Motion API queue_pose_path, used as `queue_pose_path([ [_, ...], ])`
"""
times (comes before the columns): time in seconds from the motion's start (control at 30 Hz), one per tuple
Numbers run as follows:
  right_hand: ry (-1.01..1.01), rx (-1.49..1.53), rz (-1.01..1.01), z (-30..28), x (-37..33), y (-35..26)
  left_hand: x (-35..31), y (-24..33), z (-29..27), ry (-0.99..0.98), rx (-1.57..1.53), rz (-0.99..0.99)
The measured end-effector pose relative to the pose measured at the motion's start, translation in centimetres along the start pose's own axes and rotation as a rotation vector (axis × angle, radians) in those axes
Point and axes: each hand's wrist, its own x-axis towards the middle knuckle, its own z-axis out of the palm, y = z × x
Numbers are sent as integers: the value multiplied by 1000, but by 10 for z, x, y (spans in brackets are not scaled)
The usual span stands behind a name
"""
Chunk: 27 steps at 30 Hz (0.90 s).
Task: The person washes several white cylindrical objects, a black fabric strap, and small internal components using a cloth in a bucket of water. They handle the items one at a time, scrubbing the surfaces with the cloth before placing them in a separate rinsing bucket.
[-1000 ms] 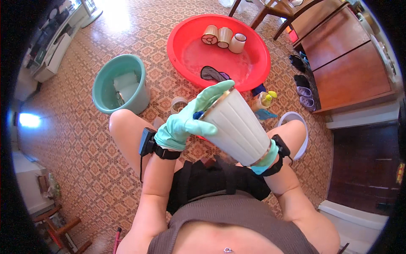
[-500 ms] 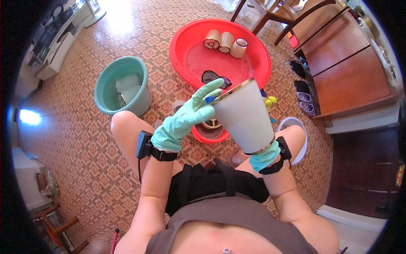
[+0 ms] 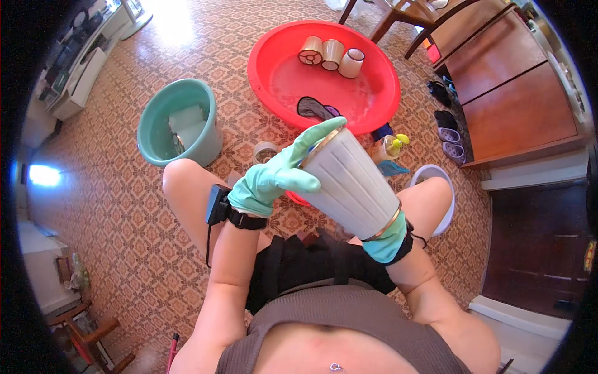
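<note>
A white pleated lampshade (image 3: pixel 352 184) with gold-coloured rims is held tilted above my lap. My left hand (image 3: pixel 280 173), in a mint-green rubber glove, spans the far-left rim, with its thumb along the pleated side and its fingers over the edge. At the near-right end, my right hand (image 3: pixel 386 242) supports the shade in a matching glove; the shade hides its fingers. Below it, a small red basin (image 3: pixel 298 198) is almost wholly covered. Beyond the shade, a large red tub (image 3: pixel 258 78) holds several smaller lampshades (image 3: pixel 332 55) and a dark cloth (image 3: pixel 316 108).
A green bucket (image 3: pixel 215 140) with water and pale things inside stands left of my knee. Right of the shade are a yellow-topped pump bottle (image 3: pixel 395 144) and a pale basin (image 3: pixel 447 212). Farther right sit shoes (image 3: pixel 451 142) and a wooden cabinet (image 3: pixel 517 106); a chair (image 3: pixel 405 22) stands behind.
The lampshade has turned and tipped further toward the left, and its pleats now show clearly. My left hand has closed in around its rim. The blue bit at the rim is out of sight.
</note>
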Motion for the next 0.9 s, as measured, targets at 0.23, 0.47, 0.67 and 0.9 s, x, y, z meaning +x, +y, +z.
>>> queue_pose_path([
  [0.23, 31, 44, -9, -19, -8, 3, 1, -1, 6, 66, -170, -1],
  [0.47, 110, -262, 83, -23, 1, -5, -14, -3, -5, 295, -240, -30],
  [0.67, 430, -199, 317, -21, -11, -21, -14, -7, -4, 201, -301, 36],
  [0.9, 286, 100, 252, -21, -5, -30, -19, -4, -9, 231, -446, 46],
])
